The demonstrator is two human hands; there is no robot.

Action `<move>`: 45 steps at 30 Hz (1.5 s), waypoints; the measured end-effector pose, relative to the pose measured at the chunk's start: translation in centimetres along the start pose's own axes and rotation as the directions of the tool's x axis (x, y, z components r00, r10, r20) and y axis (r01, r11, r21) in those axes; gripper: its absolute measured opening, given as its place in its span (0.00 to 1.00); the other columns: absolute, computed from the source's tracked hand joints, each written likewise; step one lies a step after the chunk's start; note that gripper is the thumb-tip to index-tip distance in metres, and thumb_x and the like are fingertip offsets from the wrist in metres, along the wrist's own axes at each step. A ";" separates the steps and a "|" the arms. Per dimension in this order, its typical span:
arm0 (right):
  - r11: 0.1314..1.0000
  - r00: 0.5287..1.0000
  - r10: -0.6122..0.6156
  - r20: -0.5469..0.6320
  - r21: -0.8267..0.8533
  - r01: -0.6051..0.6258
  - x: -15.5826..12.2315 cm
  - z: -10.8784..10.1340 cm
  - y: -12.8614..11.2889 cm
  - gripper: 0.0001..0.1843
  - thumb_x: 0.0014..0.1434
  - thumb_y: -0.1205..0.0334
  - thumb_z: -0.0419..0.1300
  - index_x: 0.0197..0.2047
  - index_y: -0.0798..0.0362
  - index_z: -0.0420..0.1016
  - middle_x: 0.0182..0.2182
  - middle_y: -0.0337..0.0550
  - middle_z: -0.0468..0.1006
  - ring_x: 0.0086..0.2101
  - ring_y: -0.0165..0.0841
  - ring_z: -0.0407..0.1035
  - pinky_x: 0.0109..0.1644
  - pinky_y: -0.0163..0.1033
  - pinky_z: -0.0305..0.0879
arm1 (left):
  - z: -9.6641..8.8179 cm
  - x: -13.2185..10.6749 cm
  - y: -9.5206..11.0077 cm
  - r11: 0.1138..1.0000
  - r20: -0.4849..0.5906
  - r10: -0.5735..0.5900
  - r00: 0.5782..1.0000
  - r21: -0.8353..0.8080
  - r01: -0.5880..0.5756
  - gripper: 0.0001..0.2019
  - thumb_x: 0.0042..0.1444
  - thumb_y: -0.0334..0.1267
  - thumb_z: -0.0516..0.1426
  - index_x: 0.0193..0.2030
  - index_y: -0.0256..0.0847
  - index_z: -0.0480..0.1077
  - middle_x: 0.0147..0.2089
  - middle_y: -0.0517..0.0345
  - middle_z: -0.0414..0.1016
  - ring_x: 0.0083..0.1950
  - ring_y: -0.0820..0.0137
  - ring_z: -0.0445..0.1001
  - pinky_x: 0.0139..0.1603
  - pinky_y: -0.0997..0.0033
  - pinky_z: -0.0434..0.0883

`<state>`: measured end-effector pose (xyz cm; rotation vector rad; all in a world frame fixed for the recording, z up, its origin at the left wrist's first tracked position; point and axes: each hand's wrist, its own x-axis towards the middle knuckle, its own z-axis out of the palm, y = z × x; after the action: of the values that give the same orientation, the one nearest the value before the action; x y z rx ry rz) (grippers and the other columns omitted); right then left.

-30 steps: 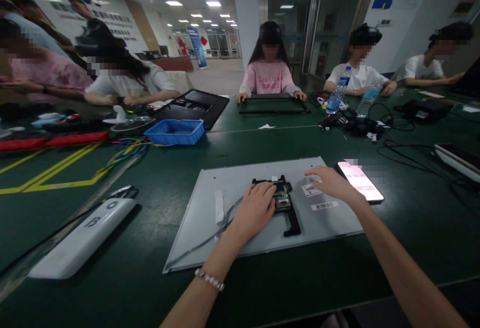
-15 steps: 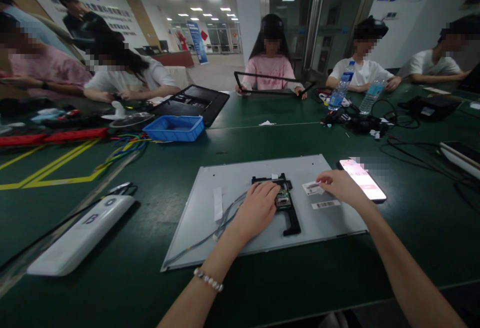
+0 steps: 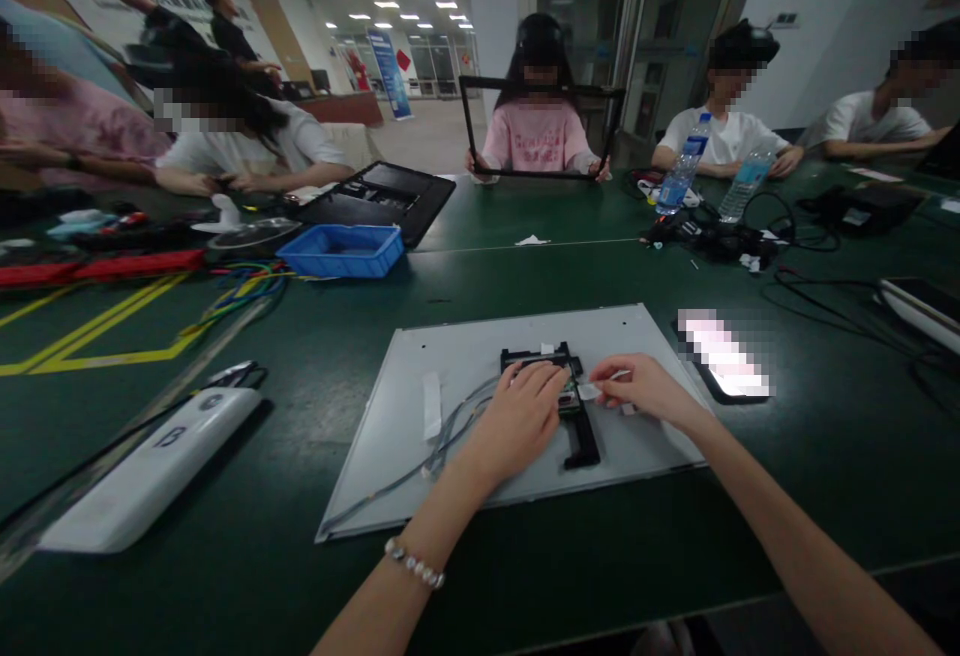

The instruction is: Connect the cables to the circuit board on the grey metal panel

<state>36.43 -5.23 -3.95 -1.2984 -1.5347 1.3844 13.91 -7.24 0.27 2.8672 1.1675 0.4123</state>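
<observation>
A flat grey-white panel [image 3: 465, 476] lies on the table under both hands. My left hand [image 3: 517, 416] rests palm down on a black plastic bracket [image 3: 582, 441] and the green circuit board [image 3: 571, 396] in it, fingers stretched out. Grey cables [image 3: 454, 428] run from under this hand to the panel's near left corner. Just right of the board, my right hand [image 3: 637, 388] pinches a small piece of white tape [image 3: 590, 391] between thumb and fingers. A longer white strip [image 3: 432, 406] is stuck on the panel's left part. The printed labels are mostly covered by my right hand.
A lit phone [image 3: 724, 356] lies right of the panel, a white device [image 3: 161, 471] with a cable to the left. Farther off are a blue tray [image 3: 341, 254], a black casing [image 3: 382, 198] and bottles [image 3: 682, 171]. Across the table a person holds up a black frame [image 3: 540, 176].
My right hand has moved left with the white tape, from over the printed label to beside the board. My left hand stays in place. The person opposite has raised the black frame upright.
</observation>
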 end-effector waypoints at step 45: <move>0.854 0.954 -0.294 -0.056 -0.463 0.236 -1.2 1.9 -2.2 0.06 0.51 0.65 0.58 0.35 0.52 0.74 0.36 0.43 0.75 0.32 0.31 0.71 0.35 0.36 0.67 | 0.0 -0.3 0.9 0.994 0.048 0.095 0.994 0.051 -0.097 0.16 0.61 0.37 0.47 0.55 0.46 0.61 0.58 0.53 0.63 0.62 0.61 0.57 0.64 0.50 0.48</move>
<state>34.45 -6.76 -2.03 -1.3423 -1.9368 0.7768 14.31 -8.05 0.31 2.9700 1.0528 0.3209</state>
